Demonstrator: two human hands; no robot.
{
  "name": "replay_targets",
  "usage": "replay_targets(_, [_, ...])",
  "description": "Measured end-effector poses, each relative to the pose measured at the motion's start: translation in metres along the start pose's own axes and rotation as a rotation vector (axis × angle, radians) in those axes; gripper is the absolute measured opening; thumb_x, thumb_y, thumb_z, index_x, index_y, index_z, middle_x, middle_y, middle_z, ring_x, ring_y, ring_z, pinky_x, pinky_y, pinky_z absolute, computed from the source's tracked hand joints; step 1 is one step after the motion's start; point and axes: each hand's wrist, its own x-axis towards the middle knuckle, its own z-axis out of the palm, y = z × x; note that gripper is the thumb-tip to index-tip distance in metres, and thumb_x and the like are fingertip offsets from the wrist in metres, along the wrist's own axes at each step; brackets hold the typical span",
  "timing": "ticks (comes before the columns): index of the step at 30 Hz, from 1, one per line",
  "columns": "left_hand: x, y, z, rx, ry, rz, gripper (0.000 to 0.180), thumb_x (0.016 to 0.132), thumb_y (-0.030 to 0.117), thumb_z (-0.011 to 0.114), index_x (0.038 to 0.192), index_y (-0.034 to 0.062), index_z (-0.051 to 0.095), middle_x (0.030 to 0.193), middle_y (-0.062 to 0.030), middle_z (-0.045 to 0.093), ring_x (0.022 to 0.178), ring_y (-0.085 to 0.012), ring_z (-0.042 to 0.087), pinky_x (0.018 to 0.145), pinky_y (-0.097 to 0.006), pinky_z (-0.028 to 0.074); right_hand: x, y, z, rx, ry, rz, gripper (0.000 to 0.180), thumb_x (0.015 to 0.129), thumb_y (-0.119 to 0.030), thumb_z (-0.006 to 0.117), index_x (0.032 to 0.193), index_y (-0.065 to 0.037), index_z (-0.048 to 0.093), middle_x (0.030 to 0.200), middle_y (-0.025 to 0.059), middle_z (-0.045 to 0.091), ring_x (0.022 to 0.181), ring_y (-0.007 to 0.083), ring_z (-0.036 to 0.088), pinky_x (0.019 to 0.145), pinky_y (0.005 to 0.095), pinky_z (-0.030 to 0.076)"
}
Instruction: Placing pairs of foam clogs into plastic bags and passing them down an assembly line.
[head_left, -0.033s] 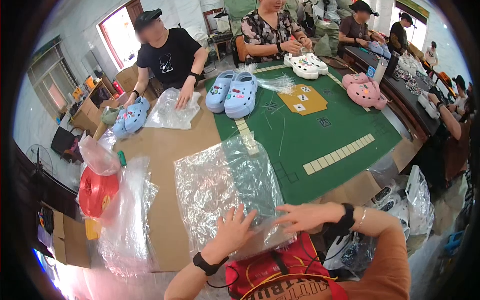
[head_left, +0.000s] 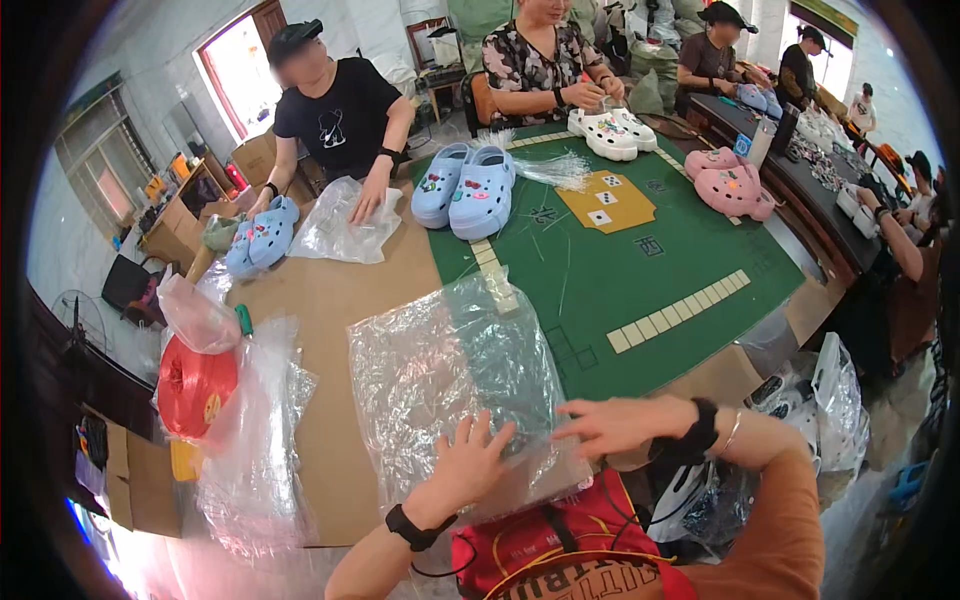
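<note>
A clear plastic bag (head_left: 440, 365) lies flat before me, partly on the brown cardboard and partly on the green mat. My left hand (head_left: 468, 467) rests on the bag's near part, fingers spread. At the bag's right edge, near its lower corner, is my right hand (head_left: 630, 427), with fingers stretched out toward the left; whether its fingertips touch the plastic I cannot tell. Beyond the bag stands a pair of light blue clogs (head_left: 480, 195) with colourful charms. To the left lies a stack of clear plastic bags (head_left: 255, 460).
A red roll of twine (head_left: 195, 385) sits at the left edge. Across the table, one person touches blue clogs (head_left: 270, 232) and a plastic bag (head_left: 345, 222); another handles white clogs (head_left: 608, 135). Pink clogs (head_left: 730, 185) stand far right. Bagged items (head_left: 835, 400) are at my right.
</note>
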Motion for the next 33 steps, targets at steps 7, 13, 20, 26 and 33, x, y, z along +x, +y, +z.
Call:
replay_targets(7, [0.028,-0.037,-0.004,0.022,-0.075,0.093,0.061,0.080,0.045,0.057,0.133,0.0216,0.036,0.133,-0.0178,0.034,0.123,-0.0391,0.032,0.093,-0.061,0.030,0.048,0.018,-0.151,-0.311,0.042,0.156,0.047,0.081,-0.035,0.054,0.122,-0.010,0.051,0.112,0.0170,0.057,0.103,0.0326,0.054,0.088,0.0401,0.043])
replay_targets(13, [0.065,-0.088,-0.003,-0.051,0.008,-0.050,0.072,0.079,0.063,0.046,0.137,0.0217,0.032,0.142,-0.0213,0.022,0.131,-0.0427,0.017,0.098,-0.067,0.013,0.154,0.066,-0.247,-0.475,0.221,0.344,0.050,0.080,-0.034,0.055,0.123,-0.009,0.049,0.115,0.0213,0.054,0.109,0.0348,0.049,0.091,0.0413,0.040])
replay_targets(20, [0.078,-0.130,0.027,-0.092,-0.042,-0.009,0.078,0.078,0.065,0.045,0.140,0.0234,0.024,0.145,-0.0214,0.011,0.132,-0.0447,0.007,0.098,-0.067,0.005,0.299,0.135,-0.295,-0.488,0.691,0.415,0.065,0.075,-0.042,0.055,0.132,-0.019,0.035,0.125,0.0245,0.044,0.113,0.0447,0.044,0.092,0.0530,0.035])
replay_targets(26, [0.081,-0.131,0.017,-0.133,-0.044,0.046,0.078,0.076,0.064,0.048,0.139,0.0229,0.028,0.143,-0.0216,0.019,0.130,-0.0452,0.013,0.095,-0.069,0.007,0.376,0.189,-0.327,-0.380,0.776,0.533,0.077,0.074,-0.059,0.052,0.135,-0.017,0.030,0.130,0.0210,0.042,0.114,0.0415,0.047,0.092,0.0507,0.038])
replay_targets(33, [0.081,-0.129,0.016,-0.139,-0.050,0.019,0.078,0.075,0.064,0.049,0.139,0.0236,0.029,0.142,-0.0199,0.021,0.130,-0.0439,0.013,0.097,-0.066,0.004,0.386,0.195,-0.330,-0.390,0.738,0.462,0.080,0.064,-0.053,0.068,0.121,-0.002,0.044,0.123,0.0250,0.042,0.106,0.0395,0.051,0.088,0.0410,0.043])
